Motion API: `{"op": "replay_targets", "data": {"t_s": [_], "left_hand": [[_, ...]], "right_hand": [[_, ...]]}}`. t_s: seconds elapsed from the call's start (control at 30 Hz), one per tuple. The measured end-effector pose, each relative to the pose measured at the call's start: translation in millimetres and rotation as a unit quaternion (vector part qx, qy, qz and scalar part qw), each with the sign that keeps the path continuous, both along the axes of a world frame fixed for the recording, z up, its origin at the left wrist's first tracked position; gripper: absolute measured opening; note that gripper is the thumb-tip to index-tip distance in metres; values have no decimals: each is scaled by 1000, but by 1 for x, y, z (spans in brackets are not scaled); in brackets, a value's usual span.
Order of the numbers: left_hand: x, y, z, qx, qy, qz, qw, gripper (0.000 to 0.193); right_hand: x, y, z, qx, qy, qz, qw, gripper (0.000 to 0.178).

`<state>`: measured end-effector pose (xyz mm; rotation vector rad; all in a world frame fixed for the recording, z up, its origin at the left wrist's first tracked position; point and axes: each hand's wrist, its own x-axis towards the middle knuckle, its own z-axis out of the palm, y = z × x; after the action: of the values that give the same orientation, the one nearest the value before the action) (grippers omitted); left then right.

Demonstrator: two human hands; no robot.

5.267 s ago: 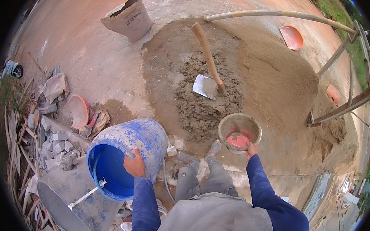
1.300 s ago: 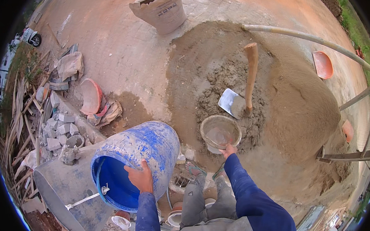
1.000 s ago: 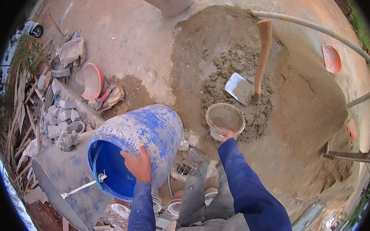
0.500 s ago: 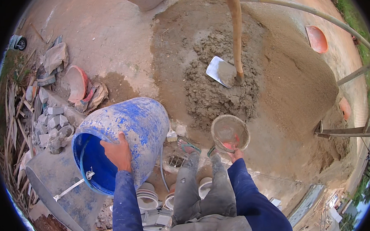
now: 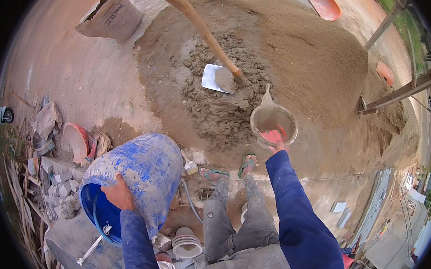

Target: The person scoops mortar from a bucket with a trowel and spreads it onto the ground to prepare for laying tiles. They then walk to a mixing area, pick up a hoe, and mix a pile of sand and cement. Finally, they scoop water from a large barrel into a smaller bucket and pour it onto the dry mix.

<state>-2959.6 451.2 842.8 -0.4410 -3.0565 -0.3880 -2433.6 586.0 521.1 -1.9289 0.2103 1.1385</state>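
A blue plastic barrel point(image 5: 153, 159), crusted with dried cement, lies tilted at my left with its mouth toward me. My left hand point(image 5: 118, 194) grips the rim of that mouth. My right hand point(image 5: 277, 147) holds a round, cement-stained bucket point(image 5: 294, 123) by its near edge, with a pinkish-red patch inside. From its far lip a greyish splash of liquid point(image 5: 267, 96) flies toward the wet mortar heap point(image 5: 202, 115). A hoe with a wooden handle point(image 5: 205, 30) rests in the heap, its metal blade point(image 5: 211, 77) showing.
Sand point(image 5: 314, 56) is piled right of the mortar, beside a wooden frame point(image 5: 403, 93). A paper sack point(image 5: 114, 18) stands far left. Left of the barrel are rubble point(image 5: 62, 191) and a red basin point(image 5: 75, 139). Stacked buckets point(image 5: 186, 243) and a brush point(image 5: 190, 166) sit near my legs.
The bucket in my right hand has moved forward and tipped, and liquid now leaves its far lip. My view has shifted; my left hand stays on the barrel rim.
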Motion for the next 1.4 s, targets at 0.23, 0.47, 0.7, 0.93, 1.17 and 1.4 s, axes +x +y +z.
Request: {"op": "replay_targets", "data": {"t_s": [0.23, 0.47, 0.7, 0.93, 1.17, 1.4], "left_hand": [[-3, -10, 1, -8, -1, 9, 1000, 78], [-5, -10, 3, -15, -7, 1, 1000, 80], [-10, -9, -15, -13, -18, 0, 1000, 80], [-10, -11, -11, -9, -23, -10, 1000, 79], [-11, -21, -8, 33, -27, -10, 999, 78], [-6, -9, -4, 15, -5, -14, 1000, 76]], "right_hand": [[22, -73, 61, -8, 27, 79, 996, 53], [69, -134, 47, -78, 27, 33, 996, 39], [91, -99, 15, -134, -40, 36, 990, 30], [72, -124, 39, -57, -27, -56, 996, 54], [80, -171, 86, -21, 2, 87, 996, 45], [27, -142, 52, -168, -246, 229, 927, 45]]}}
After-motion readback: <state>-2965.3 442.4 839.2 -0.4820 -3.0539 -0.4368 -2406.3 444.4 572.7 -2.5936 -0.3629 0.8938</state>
